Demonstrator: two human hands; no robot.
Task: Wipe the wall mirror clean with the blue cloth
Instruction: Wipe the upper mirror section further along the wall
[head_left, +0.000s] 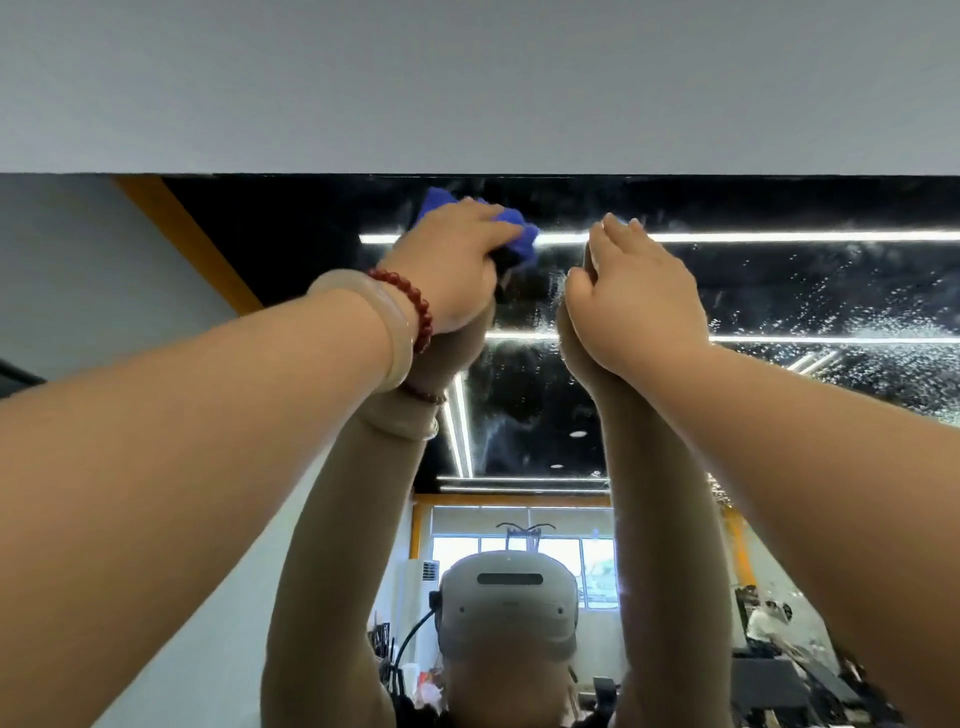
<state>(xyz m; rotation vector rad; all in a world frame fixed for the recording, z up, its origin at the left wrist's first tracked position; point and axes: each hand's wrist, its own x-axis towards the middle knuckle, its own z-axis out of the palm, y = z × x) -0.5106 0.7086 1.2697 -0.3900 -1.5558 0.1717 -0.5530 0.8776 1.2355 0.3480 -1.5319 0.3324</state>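
Presses the blue cloth (525, 235) to the wall mirror (779, 291) just under its top edge with the left hand (452, 260), fingers curled over the bunched fabric and hiding most of it, thumb out of sight. Lays the right hand (634, 296) on the glass just beside, fingers straight and held together. Wears a red bead bracelet (413, 306) and pale bangle (387, 332) on the left wrist. Leaves spray droplets (883, 332) blurred at right, cut off by the frame edge
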